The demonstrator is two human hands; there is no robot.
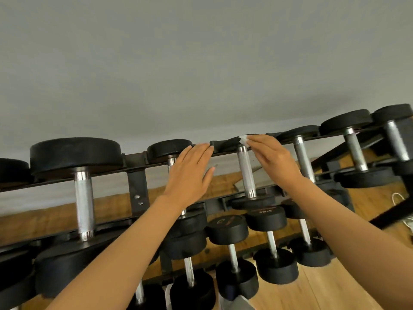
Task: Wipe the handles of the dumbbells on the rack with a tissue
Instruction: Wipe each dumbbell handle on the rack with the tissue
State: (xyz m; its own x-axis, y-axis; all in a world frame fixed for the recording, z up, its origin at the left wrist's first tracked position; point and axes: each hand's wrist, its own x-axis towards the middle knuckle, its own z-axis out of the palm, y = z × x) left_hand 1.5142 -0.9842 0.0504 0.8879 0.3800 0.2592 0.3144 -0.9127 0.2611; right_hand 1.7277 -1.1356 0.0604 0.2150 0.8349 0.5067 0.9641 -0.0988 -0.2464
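- A person's two hands reach to the top tier of a dumbbell rack (136,182), set against a grey wall (201,63) over a wooden floor (335,294).
- The right hand (271,158) holds a small white tissue (244,139) at its fingertips, fingers nearly straight; exactly how the tissue is pinched cannot be made out.
- The tissue sits at the far end of a steel handle (245,172), where the bar meets the far black weight head (232,143). Whether it touches the metal cannot be told.
- The left hand (190,173) lies flat and open, fingers straight, fingertips at the same far weight head, just left of the handle. It grips nothing.
- The handle lies between the two hands, with the right hand nearer to it and already at its far end.
- The handle's long axis runs from far to near, pointing from the wall toward the person and leaning slightly right at its near end, which meets the near weight head (253,201).
- Judged from this, the wipe would travel along that axis, from the far end toward the near one.
- Neighbouring dumbbells lie parallel: a large one (83,198) well to the left, slimmer ones (302,159) to the right, more on the lower tiers (271,241).
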